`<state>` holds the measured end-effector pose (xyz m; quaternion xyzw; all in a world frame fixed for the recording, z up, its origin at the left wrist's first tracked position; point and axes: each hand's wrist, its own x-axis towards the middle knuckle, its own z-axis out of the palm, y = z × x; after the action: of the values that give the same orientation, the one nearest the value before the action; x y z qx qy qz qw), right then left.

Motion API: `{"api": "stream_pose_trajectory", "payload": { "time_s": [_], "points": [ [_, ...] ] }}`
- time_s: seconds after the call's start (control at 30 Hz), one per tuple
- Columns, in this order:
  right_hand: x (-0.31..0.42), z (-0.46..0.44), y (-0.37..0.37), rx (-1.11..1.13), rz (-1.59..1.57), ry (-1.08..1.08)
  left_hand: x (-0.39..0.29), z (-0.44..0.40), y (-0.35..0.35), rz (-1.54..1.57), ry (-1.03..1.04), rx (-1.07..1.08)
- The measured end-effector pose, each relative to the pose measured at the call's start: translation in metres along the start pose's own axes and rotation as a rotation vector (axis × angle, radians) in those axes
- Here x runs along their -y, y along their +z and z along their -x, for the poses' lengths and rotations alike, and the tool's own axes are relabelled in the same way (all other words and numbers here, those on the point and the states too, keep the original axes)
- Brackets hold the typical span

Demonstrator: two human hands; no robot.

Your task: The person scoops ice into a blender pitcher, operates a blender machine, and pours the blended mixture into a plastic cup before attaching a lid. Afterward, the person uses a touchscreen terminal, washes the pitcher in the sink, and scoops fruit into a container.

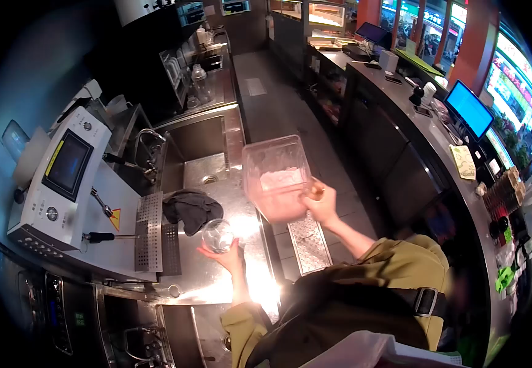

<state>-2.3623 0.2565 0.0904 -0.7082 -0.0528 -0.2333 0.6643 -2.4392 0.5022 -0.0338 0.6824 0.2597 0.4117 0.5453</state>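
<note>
My left hand (228,257) is curled around a clear cup (218,232) above the steel counter. Out to the right, my right hand (322,205) grips a clear, pink-tinted plastic container (272,199) by its near side. The container is tilted over the counter's edge and the floor, and something pale (281,178) shows inside; I cannot tell what it is. A crumpled dark cloth (192,210) lies on the counter (201,276), just beyond the cup.
Behind the cloth is a steel sink (195,138) with a tap (150,132). At left stands a white machine with a screen (66,165) and a perforated plate (149,233). A shaker (199,80) sits farther back. Across the aisle, a long counter carries a lit blue monitor (469,110).
</note>
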Motion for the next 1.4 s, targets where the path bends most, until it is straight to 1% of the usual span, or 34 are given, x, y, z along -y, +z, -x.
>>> {"api": "stream_pose_trajectory", "payload": {
  "time_s": [0.03,0.1,0.17,0.2,0.23,0.27,0.3,0.37,0.43,0.47,0.5,0.53,0.57,0.63,0.67,0.7,0.73,0.8,0.83,0.87,0.93,0.97,1.0,1.03,1.1,1.13,1.23,1.27,1.33,1.37,1.4],
  "points": [
    [0.014,-0.007,-0.005,0.083,0.032,-0.012,0.003,-0.006,0.004,0.007,0.008,-0.008],
    [0.021,-0.021,-0.012,0.037,-0.111,0.184,0.003,-0.006,0.017,0.026,0.006,-0.009],
    [-0.002,-0.017,0.003,-0.155,-0.346,0.220,0.004,-0.011,0.023,0.070,0.002,-0.005],
    [-0.014,-0.011,0.015,-0.134,-0.363,0.216,0.009,-0.016,0.023,0.064,0.005,-0.011],
    [0.000,-0.001,0.032,-0.076,-0.269,0.177,0.016,-0.022,0.020,0.053,0.001,-0.031],
    [0.006,0.003,0.040,0.008,-0.183,0.108,0.024,-0.025,0.009,0.116,0.072,-0.055],
    [0.007,0.006,0.050,0.123,-0.102,0.050,-0.001,-0.023,-0.011,0.124,0.061,-0.063],
    [-0.004,0.001,0.040,0.438,0.142,-0.165,-0.024,-0.011,-0.059,0.091,0.154,-0.141],
    [0.024,0.002,0.049,0.623,0.150,-0.180,-0.031,0.012,-0.121,-0.179,0.262,-0.249],
    [0.026,0.005,0.065,0.744,0.188,-0.271,-0.022,0.018,-0.148,-0.143,0.239,-0.296],
    [0.035,0.011,0.079,0.875,0.197,-0.375,-0.017,0.032,-0.173,-0.190,0.244,-0.358],
    [0.051,0.021,0.101,0.985,0.133,-0.520,-0.013,0.046,-0.196,-0.236,0.245,-0.419],
    [0.046,0.026,0.108,1.146,0.183,-0.548,-0.018,0.066,-0.212,-0.167,0.148,-0.456],
    [0.068,0.053,0.138,1.338,0.163,-0.750,0.006,0.110,-0.241,-0.468,0.041,-0.490],
    [0.083,0.066,0.151,1.475,0.246,-0.718,0.002,0.121,-0.253,-0.548,-0.026,-0.479],
    [0.089,0.087,0.163,1.573,0.300,-0.790,-0.005,0.135,-0.264,-0.624,-0.094,-0.466],
    [0.101,0.102,0.176,1.655,0.281,-0.869,-0.013,0.143,-0.268,-0.623,-0.221,-0.461],
    [0.122,0.140,0.200,1.783,0.273,-1.058,-0.014,0.143,-0.287,-0.337,-0.454,-0.289],
    [0.131,0.161,0.208,1.834,0.286,-1.161,-0.007,0.146,-0.290,-0.349,-0.424,-0.279],
    [0.139,0.178,0.216,1.878,0.299,-1.271,-0.001,0.149,-0.293,-0.360,-0.395,-0.268],
    [0.145,0.212,0.216,1.937,0.461,-1.414,0.028,0.164,-0.279,-0.742,-0.080,-0.381],
    [0.152,0.227,0.217,1.962,0.540,-1.472,0.035,0.166,-0.275,-0.732,-0.109,-0.384],
    [0.167,0.237,0.218,1.988,0.715,-1.506,0.042,0.166,-0.274,-0.724,-0.128,-0.385],
    [0.170,0.244,0.221,1.995,0.721,-1.519,0.044,0.163,-0.275,-0.716,-0.152,-0.382],
    [0.173,0.247,0.226,1.998,0.729,-1.552,0.047,0.161,-0.276,-0.668,-0.123,-0.393],
    [0.173,0.253,0.227,1.970,0.667,-1.593,0.050,0.160,-0.278,-0.656,-0.121,-0.393],
    [0.178,0.266,0.233,1.989,0.633,-1.528,0.053,0.166,-0.278,-0.622,-0.164,-0.364],
    [0.177,0.267,0.232,1.979,0.539,-1.492,0.050,0.167,-0.280,-0.609,-0.170,-0.367],
    [0.176,0.265,0.238,2.001,0.653,-1.543,0.054,0.157,-0.278,-0.591,-0.126,-0.424],
    [0.175,0.264,0.233,2.013,0.724,-1.548,0.056,0.159,-0.277,-0.584,-0.132,-0.414],
    [0.172,0.261,0.237,2.014,0.577,-1.531,0.058,0.159,-0.276,-0.578,-0.134,-0.403]
  ]
}}
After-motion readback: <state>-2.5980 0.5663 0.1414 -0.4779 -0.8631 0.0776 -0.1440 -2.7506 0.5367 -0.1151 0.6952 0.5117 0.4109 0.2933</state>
